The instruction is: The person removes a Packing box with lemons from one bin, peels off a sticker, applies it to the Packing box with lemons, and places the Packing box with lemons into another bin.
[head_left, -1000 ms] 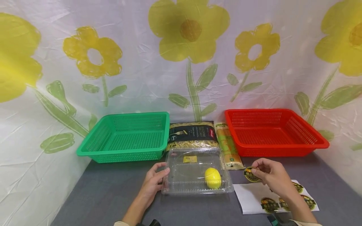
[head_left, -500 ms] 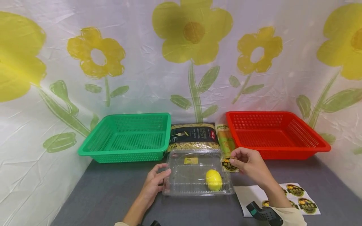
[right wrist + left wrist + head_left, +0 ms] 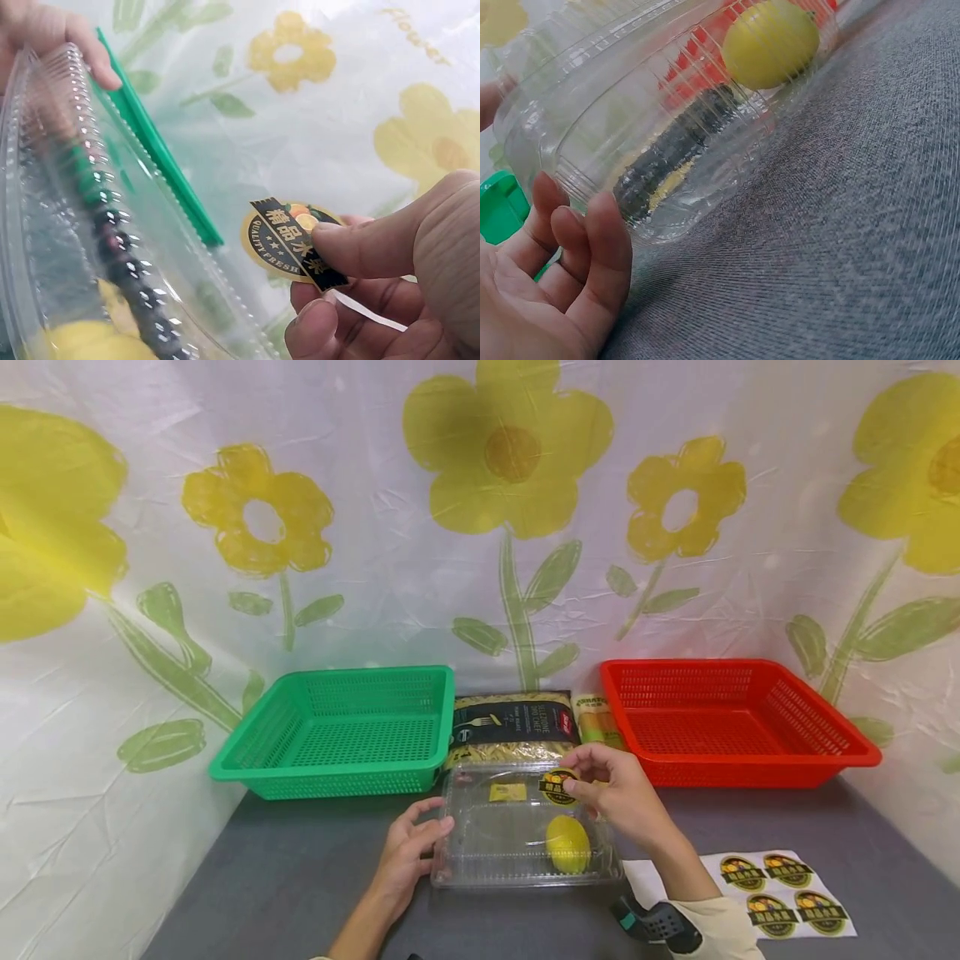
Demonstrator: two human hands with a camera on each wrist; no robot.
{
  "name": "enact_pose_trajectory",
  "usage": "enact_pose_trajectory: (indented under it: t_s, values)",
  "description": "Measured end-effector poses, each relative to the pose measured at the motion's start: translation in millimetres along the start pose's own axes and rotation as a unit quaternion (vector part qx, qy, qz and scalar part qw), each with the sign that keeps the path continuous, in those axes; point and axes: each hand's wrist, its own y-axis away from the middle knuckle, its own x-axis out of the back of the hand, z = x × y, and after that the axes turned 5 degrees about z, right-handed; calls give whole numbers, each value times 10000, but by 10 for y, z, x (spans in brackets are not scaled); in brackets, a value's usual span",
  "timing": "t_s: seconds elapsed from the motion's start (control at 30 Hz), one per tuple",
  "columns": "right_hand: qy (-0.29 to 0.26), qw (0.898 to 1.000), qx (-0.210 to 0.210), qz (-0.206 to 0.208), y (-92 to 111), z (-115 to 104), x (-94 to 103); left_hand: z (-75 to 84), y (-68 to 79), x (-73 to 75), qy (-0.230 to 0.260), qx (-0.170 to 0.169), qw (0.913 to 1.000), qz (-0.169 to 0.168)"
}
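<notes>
A clear plastic lidded container (image 3: 487, 831) lies on the table, with a lemon (image 3: 567, 843) visible through it at the right. Near its back shows a small yellow rectangular label (image 3: 507, 792). My left hand (image 3: 408, 852) holds the container's left edge, thumb at the top and fingers (image 3: 604, 247) curled against the side wall. Between thumb and fingers my right hand (image 3: 618, 789) pinches a round black-and-gold sticker (image 3: 289, 244) printed "Quality Fresh". In the head view that sticker overlaps the back right part of the lid; the right wrist view shows it apart from the container.
A white sheet (image 3: 642, 878) with several matching stickers lies at the right. Behind the container stand a pasta bag (image 3: 513, 727) and a green-and-orange packet (image 3: 596, 720). A green basket (image 3: 330, 777) is at the back left, a red basket (image 3: 757, 768) at the back right.
My right hand has carried the sticker leftward from above the sheet, past the green-and-orange packet, to over the container lid. The left hand keeps its hold on the left edge.
</notes>
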Motion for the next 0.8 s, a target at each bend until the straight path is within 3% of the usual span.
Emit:
enact_pose_trajectory:
  t_s: [0.33,0.63,0.8]
  values:
    - [207,9994,169,-240,-60,122,-325,0,-2,-7,-76,66,9999,27]
    - [1151,9909,690,47,-52,167,-524,-12,8,8,-30,-14,10000,0]
    - [1827,9778,974,319,-69,177,-564,-11,-11,-4,-102,9,9999,-18]
